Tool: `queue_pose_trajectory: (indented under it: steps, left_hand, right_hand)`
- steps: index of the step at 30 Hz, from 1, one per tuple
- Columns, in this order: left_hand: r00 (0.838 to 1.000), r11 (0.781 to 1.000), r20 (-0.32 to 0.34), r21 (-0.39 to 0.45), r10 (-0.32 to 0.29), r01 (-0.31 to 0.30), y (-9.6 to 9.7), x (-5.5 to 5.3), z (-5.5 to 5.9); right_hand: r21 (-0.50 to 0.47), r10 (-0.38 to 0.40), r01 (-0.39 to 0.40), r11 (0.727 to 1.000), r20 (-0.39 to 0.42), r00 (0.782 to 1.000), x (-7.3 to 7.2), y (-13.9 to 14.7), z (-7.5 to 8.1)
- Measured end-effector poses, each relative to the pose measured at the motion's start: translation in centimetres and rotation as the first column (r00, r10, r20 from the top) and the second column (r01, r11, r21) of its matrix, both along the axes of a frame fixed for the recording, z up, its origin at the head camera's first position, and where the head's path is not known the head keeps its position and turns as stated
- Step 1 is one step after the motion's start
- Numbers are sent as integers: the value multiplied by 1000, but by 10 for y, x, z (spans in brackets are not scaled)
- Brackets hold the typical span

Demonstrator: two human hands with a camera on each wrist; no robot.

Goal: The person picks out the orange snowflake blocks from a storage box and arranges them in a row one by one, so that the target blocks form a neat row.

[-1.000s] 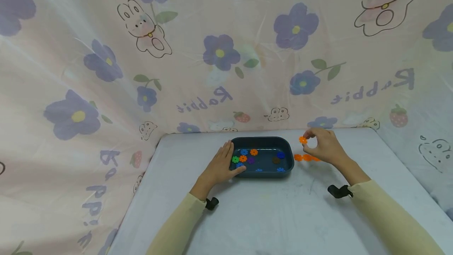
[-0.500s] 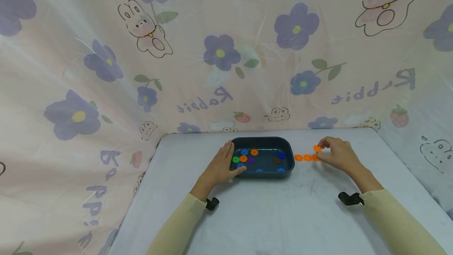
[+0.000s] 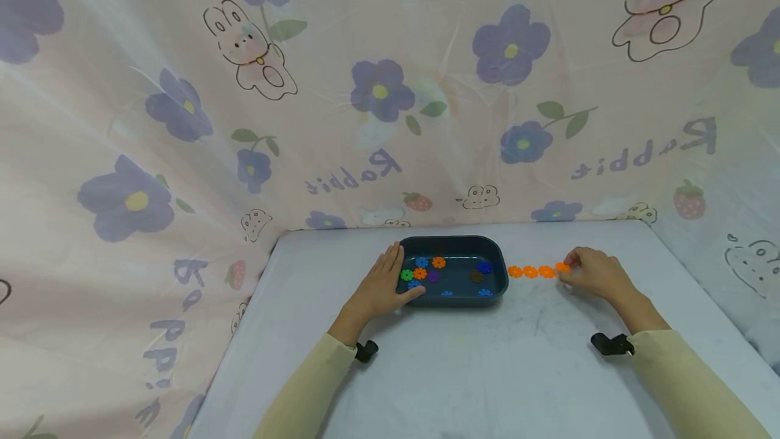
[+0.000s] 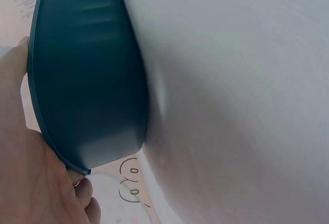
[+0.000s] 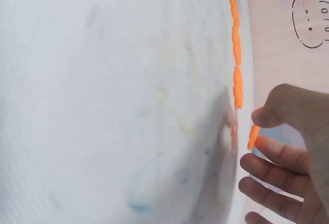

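My right hand (image 3: 598,278) pinches an orange snowflake-shaped plastic piece (image 3: 562,267) between thumb and forefinger. The right wrist view shows this piece (image 5: 254,135) edge-on, slightly above the table, with the other fingers spread. To its left, 3 similar orange pieces (image 3: 530,272) lie flat in a row that runs from the tray's right side. My left hand (image 3: 379,285) rests along the left rim of a dark blue tray (image 3: 463,300), fingers straight and thumb over the front edge. In the left wrist view the tray wall (image 4: 90,80) hides what lies inside.
Inside the tray lie several loose pieces, among them a green one (image 3: 406,275), an orange one (image 3: 439,262), a purple one (image 3: 433,276) and a brown one (image 3: 477,276). A white cloth (image 3: 463,371) covers the table. A printed curtain (image 3: 426,154) stands behind it.
My right hand has moved right and down with the orange piece, from above the row to its right end. The row is now uncovered. My left hand and the tray stay in place.
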State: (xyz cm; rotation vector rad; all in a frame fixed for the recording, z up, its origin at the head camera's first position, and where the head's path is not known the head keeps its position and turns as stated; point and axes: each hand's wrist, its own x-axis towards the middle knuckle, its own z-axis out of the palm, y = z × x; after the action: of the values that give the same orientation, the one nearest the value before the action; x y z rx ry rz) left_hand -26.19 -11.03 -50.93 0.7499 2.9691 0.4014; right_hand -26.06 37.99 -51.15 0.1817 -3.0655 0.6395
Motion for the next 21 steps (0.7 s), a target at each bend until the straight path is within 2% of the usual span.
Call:
queue_pose_trajectory:
  steps: [5,21]
  left_hand:
    - [1000,1000,2,-12,2,-2,0,0,0]
    - [1000,1000,7,-12,8,-8,0,-1,-1]
  right_hand:
    - [9,-3,3,1000,37,999,-1,4,-4]
    - [17,9,-9,1000,21,1000,-3,3,-8]
